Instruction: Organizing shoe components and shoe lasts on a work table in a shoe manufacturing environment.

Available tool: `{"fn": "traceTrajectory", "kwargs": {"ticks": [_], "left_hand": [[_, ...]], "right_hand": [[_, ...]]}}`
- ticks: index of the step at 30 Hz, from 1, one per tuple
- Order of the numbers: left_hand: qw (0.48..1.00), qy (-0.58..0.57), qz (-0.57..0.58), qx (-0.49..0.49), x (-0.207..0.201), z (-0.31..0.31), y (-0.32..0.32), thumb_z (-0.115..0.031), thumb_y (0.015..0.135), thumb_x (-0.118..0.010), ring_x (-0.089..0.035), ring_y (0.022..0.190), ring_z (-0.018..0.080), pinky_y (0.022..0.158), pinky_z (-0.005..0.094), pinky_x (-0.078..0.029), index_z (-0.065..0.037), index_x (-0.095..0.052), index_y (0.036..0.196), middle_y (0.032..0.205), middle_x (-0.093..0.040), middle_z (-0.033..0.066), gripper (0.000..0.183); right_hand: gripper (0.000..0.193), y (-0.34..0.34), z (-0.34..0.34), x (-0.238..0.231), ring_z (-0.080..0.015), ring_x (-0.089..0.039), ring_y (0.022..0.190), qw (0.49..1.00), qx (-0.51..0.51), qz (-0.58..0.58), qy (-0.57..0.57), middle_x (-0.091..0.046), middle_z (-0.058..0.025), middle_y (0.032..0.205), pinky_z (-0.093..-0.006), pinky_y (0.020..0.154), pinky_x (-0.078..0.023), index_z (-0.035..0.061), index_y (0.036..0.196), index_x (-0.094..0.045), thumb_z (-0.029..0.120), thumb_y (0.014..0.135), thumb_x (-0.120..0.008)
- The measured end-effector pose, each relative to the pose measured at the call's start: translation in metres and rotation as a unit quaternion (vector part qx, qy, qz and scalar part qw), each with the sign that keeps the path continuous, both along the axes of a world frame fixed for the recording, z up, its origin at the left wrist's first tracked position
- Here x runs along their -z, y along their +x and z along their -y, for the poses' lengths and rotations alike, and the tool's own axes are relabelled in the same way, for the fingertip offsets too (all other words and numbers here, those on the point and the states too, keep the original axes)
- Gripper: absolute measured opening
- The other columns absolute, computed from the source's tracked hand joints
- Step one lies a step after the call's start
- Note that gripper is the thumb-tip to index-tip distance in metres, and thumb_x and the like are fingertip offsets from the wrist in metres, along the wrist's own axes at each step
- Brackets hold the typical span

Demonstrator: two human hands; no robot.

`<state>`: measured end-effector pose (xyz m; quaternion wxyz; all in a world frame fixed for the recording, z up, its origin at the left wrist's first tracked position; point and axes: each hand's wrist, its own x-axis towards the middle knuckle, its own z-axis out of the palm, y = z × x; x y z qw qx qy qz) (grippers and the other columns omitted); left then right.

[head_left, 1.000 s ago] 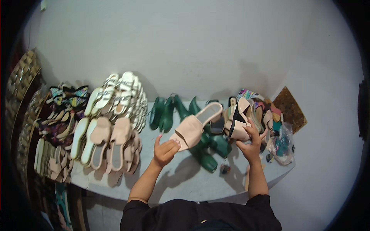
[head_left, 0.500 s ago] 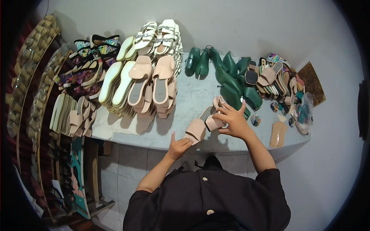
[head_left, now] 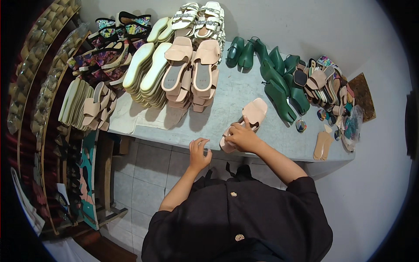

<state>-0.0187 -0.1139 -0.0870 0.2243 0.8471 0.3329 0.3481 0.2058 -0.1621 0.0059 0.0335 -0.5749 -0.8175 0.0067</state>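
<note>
Right hand (head_left: 242, 136) curls firmly around the middle of a pale pink sandal (head_left: 255, 110), thumb and fingers closed on it; whether a second one lies under the palm cannot be told. Left hand (head_left: 199, 155) is half open with bent fingers, holds nothing, and sits just left of the sandal, apart from it.

Largest is the bench (head_left: 233, 85), spreading beneath the sandal and out to both sides, its front edge just on the person's side of it. Far left of the sandal stand shelves (head_left: 26, 91) of wrapped beige pieces. Left of and beyond it rise stacked pink sandals (head_left: 205, 51), then pale soles (head_left: 152, 63), white strapped sandals (head_left: 207, 19) and, farther left, dark floral wedges (head_left: 107, 56). Beyond and right of the sandal lie green shoe lasts (head_left: 276, 91). Farther right come a heap of mixed sandals (head_left: 317, 80), a brown board (head_left: 364, 98) and a clear plastic bag (head_left: 355, 124). Also to its right are tan sole-shaped pieces (head_left: 322, 146) and, smallest, a multicoloured round piece (head_left: 301, 125).
</note>
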Motion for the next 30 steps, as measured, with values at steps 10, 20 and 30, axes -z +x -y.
{"fn": "traceTrajectory", "kwargs": {"ticks": [10, 20, 30], "left_hand": [[0.987, -0.133, 0.053, 0.070, -0.020, 0.009, 0.042, -0.019, 0.067, -0.070, -0.042, 0.112, 0.0339, 0.090, 0.0401, -0.039, -0.005, -0.041, 0.124, 0.124, -0.040, 0.0185, 0.066], [0.984, -0.161, -0.038, 0.070, -0.035, 0.004, 0.098, -0.042, 0.066, -0.074, -0.056, 0.106, 0.0237, 0.100, 0.0598, -0.017, -0.008, -0.052, 0.117, 0.108, -0.062, 0.0085, 0.066], [0.991, -0.114, 0.005, 0.076, -0.006, 0.007, 0.076, -0.035, 0.065, -0.077, -0.051, 0.112, 0.0276, 0.103, 0.0590, -0.002, 0.000, -0.047, 0.119, 0.116, -0.056, 0.0155, 0.071]], "right_hand": [[0.076, -0.003, 0.012, 0.003, -0.0324, -0.027, 0.130, 0.967, 0.125, -0.222, -0.002, -0.036, -0.0120, 0.135, -0.0640, 0.099, -0.011, 0.0234, 0.128, -0.042, 0.015, 0.055, -0.063], [0.077, 0.074, 0.013, 0.065, -0.0315, -0.045, 0.117, 0.659, 0.556, -0.505, 0.029, -0.052, -0.0148, 0.123, -0.0510, 0.099, -0.016, 0.0105, 0.135, -0.032, 0.040, 0.071, -0.064], [0.081, 0.052, 0.022, 0.053, -0.0295, -0.046, 0.116, 0.704, 0.522, -0.479, 0.049, -0.053, -0.0138, 0.123, -0.0524, 0.095, -0.018, 0.0111, 0.138, -0.028, 0.040, 0.071, -0.064]]}}
